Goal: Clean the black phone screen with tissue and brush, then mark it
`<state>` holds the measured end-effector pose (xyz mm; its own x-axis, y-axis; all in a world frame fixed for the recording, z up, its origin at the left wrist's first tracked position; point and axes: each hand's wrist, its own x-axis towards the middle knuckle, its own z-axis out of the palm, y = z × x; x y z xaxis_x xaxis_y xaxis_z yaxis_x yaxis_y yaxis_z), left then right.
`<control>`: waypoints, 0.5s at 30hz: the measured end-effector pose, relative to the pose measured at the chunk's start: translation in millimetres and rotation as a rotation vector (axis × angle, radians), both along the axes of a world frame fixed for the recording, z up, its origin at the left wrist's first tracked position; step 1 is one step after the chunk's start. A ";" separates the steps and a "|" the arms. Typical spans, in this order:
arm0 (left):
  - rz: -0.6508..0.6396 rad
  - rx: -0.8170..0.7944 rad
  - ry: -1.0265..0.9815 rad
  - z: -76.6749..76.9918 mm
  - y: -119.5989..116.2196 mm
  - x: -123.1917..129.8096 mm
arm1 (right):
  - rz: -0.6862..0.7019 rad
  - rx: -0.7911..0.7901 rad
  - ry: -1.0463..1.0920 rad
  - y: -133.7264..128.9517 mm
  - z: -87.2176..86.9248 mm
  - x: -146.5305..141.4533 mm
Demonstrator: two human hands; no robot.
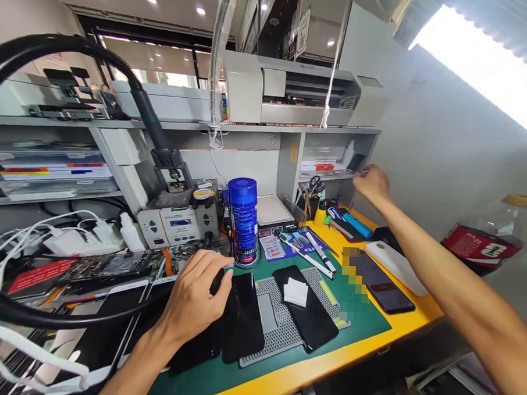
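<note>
My left hand [202, 288] is closed round a dark object whose tip shows between thumb and fingers, just left of a black phone panel [243, 319]. Up at the right, my right hand [372, 183] is raised in front of the shelf's right end, fingers bent together; what it holds, if anything, is too small to make out. A black phone [313, 322] with folded white wipes [295, 292] on it lies on a grey perforated mat [268, 343]. Behind the panel stands a blue spray can [242, 220].
A soldering station [179, 226] stands at the back left, near cables and phone parts. Pens [309, 255] lie behind the mat. A dark phone [390, 290] and a white phone [395, 264] rest on the yellow table edge [282, 376]. A large bottle [484, 242] is at far right.
</note>
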<state>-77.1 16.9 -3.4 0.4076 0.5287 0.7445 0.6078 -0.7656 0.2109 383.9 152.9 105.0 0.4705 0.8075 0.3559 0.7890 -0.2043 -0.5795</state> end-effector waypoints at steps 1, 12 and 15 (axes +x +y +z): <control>0.004 -0.018 -0.027 0.3 0.0 -0.5 | -0.012 0.084 -0.014 -12.9 3.5 -12.4; 0.146 -0.098 -0.243 19.3 9.8 6.3 | 0.629 0.190 0.109 -102.6 22.9 -161.6; 0.202 -0.159 -0.312 38.1 30.4 29.3 | 0.690 0.226 0.139 -94.7 26.1 -205.5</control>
<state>-47.7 47.3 34.7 0.0516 0.6936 0.7185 0.6307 -0.5804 0.5151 178.4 58.2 131.1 -0.0650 0.8498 0.5230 0.6110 0.4483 -0.6525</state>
